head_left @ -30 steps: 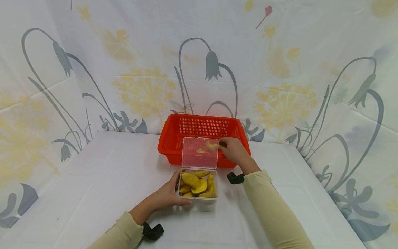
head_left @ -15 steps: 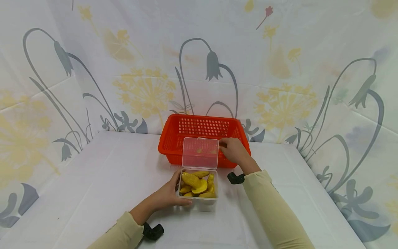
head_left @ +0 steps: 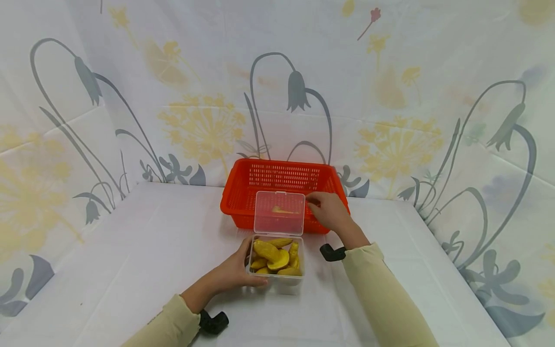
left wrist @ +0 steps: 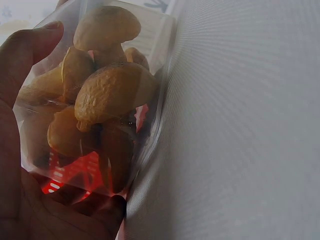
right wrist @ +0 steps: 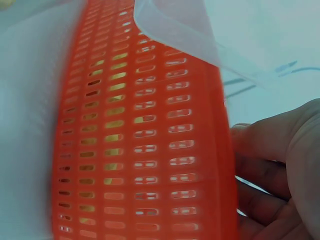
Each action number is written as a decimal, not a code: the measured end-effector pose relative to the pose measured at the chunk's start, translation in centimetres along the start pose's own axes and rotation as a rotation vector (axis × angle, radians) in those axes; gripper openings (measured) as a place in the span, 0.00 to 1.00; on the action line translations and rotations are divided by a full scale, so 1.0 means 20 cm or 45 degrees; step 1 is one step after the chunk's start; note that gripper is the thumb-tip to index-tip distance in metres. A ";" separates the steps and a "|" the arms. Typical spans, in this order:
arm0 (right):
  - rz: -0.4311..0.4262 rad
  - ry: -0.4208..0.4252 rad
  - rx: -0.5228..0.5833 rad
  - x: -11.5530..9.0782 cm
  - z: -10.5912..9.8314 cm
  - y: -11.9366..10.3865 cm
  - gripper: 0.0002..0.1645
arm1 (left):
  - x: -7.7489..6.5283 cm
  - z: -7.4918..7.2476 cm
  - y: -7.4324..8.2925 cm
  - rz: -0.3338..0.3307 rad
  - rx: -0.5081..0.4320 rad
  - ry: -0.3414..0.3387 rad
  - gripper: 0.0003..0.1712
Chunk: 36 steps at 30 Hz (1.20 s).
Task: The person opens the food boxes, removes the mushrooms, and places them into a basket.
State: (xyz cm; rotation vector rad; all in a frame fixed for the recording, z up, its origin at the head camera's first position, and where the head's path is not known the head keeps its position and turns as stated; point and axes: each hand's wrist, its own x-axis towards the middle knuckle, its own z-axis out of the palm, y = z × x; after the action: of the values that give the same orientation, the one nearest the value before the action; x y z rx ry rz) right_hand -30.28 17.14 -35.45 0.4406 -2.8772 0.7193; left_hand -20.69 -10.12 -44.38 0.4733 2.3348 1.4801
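My left hand [head_left: 236, 270] grips the side of a clear plastic box [head_left: 282, 284] filled with several yellow-brown mushrooms [head_left: 268, 251]. The left wrist view shows their caps [left wrist: 115, 92] through the box wall, with the thumb along one side and fingers along the other. Hinged up, the box's lid [head_left: 277, 226] stands in front of a red basket [head_left: 236, 197]. My right hand [head_left: 329, 209] reaches over that basket's near rim, fingers bent and fingertips inside; I cannot tell whether they hold anything. Through the lid, a pale yellow mushroom [head_left: 279, 210] shows inside the basket.
A white cloth covers the table [head_left: 143, 250], and a flower-printed curtain [head_left: 199, 72] rises right behind the basket. In the right wrist view, yellow shapes show through the slots of the basket wall [right wrist: 115, 195]. The raised lid overlaps the basket's front.
A mushroom seen beside the right fingertips a second ago has gone lower into the basket. The right hand has shifted slightly and its wrist moved a little right. The left hand stays still.
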 end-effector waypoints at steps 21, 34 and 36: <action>-0.044 0.220 0.091 -0.15 -0.11 -0.08 0.17 | 0.00 0.00 0.00 0.002 -0.005 0.008 0.66; -0.196 0.344 0.167 -0.24 -0.13 -0.17 0.17 | 0.00 0.01 0.00 0.018 -0.008 0.018 0.65; -0.208 0.348 0.173 -0.25 -0.13 -0.18 0.16 | 0.00 0.01 0.00 0.020 -0.011 0.018 0.66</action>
State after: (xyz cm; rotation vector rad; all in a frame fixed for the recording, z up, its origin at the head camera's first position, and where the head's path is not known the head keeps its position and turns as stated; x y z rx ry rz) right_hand -24.24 16.60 -32.66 0.5402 -2.5162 0.8742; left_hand -20.62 -10.05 -44.49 0.4813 2.3398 1.5048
